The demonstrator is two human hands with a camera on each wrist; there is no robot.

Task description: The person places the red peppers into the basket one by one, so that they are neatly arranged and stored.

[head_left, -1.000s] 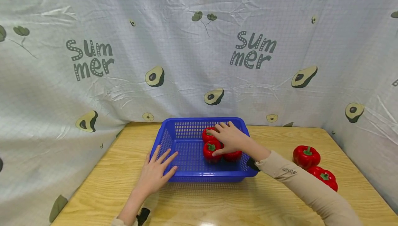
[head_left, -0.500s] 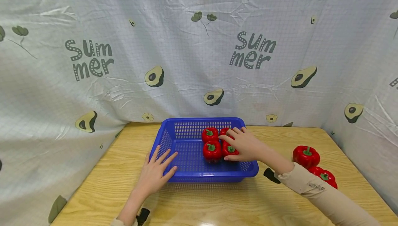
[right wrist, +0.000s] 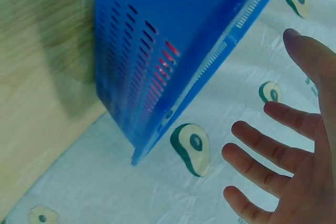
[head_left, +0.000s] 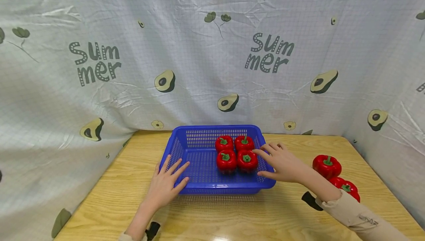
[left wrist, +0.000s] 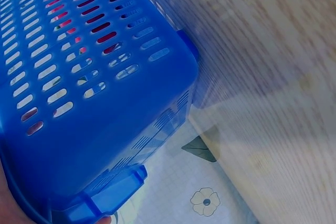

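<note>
A blue plastic basket (head_left: 219, 186) with slotted walls stands on the table. Several red bell peppers (head_left: 227, 161) sit together in its right half, green stems showing. My left hand (head_left: 165, 185) rests on the basket's left front rim, its fingers spread and straight. Only bits of that hand show at the lower left of the left wrist view. My right hand (head_left: 282, 163) hovers at the basket's right rim, fingers apart and holding nothing. In the right wrist view, the spread fingers (right wrist: 257, 142) of this hand stand beside the basket wall (right wrist: 152, 35).
Two more red bell peppers lie at the right of the wooden table (head_left: 206, 219), one pepper (head_left: 327, 166) behind the other pepper (head_left: 346, 187). A pale cloth (head_left: 199, 56) printed with avocados hangs behind the table and along its sides.
My right hand has drawn back rightward from over the peppers to the basket's right rim, uncovering them. The left hand stays on the left rim.
</note>
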